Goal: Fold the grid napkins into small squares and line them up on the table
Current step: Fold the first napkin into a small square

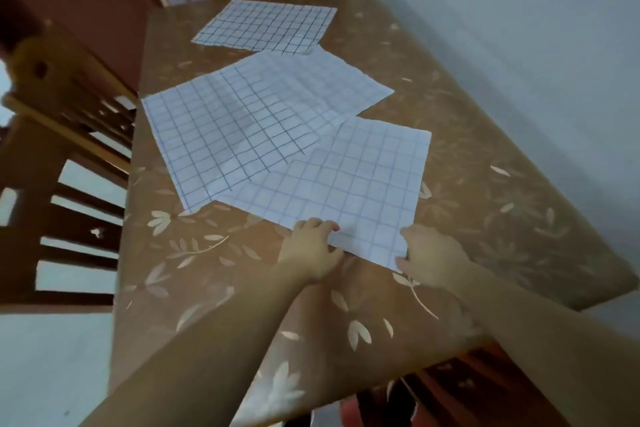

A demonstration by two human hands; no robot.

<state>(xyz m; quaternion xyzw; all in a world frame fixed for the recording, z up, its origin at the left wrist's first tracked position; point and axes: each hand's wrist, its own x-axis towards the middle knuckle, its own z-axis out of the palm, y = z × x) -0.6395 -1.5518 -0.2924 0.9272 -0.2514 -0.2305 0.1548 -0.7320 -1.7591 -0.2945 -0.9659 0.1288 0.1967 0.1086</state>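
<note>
A table (485, 163) covered with a brown leaf-patterned cloth is shown from above, with wooden chairs (65, 163) set along its left edge and one at its far end. Three grid napkins are counted, all lying open and flat; none is yet folded. The middle napkin (242, 121), the largest in view, is spread across the centre towards the left edge. The nearest napkin (353, 180) overlaps its near right part and reaches towards the near edge. The far napkin (266, 26) is laid close to the far end, its near corner just touching the middle one.

The first fold of the nearest napkin is judged to be in hand. Its near edge is pinched by the left hand (308, 250), fingers curled narrowly over the cloth, and its near corner is held by the right hand (429, 250), thumb and fingers closed on it. The next move is judged to call for the held edge to be lifted together and carried over to the far edge, with corners matched.
</note>
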